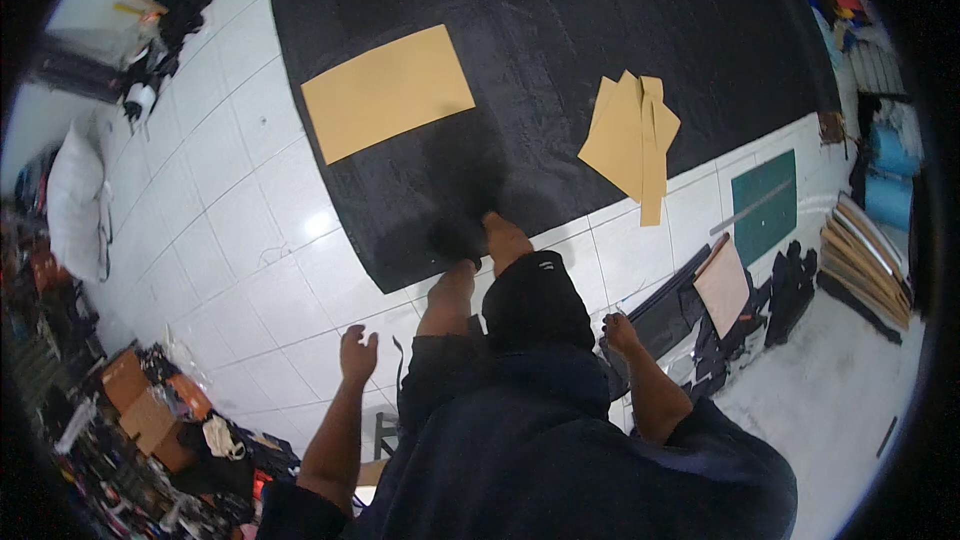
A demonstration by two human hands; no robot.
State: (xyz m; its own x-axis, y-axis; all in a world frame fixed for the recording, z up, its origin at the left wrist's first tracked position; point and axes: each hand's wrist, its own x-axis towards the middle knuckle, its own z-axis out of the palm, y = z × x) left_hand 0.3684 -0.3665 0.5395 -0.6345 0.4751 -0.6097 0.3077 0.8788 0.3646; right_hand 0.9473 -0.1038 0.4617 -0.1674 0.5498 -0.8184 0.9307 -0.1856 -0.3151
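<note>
We are holding both arms low at our sides. Our left hand (358, 355) is hanging over white tiles, fingers parted, gripping nothing visible; our right hand (618, 333) is curling inward, and we cannot tell whether it is pinching something small. Dark material (655, 305) is lying just beside the right hand. Ahead of both hands, a wide black sheet (540, 30) is covering the floor. Laying-out is looking partly done, we judge: beyond the left hand, one tan sheet (388, 95) is lying flat, while beyond the right, loose tan pieces (620, 140) are overlapping, seemingly unsorted. Well to the left of the left hand, a brown carton (150, 425) is sitting among clutter (its contents are escaping us); farther out, a white sack (78, 200) is bulging, hiding its filling.
</note>
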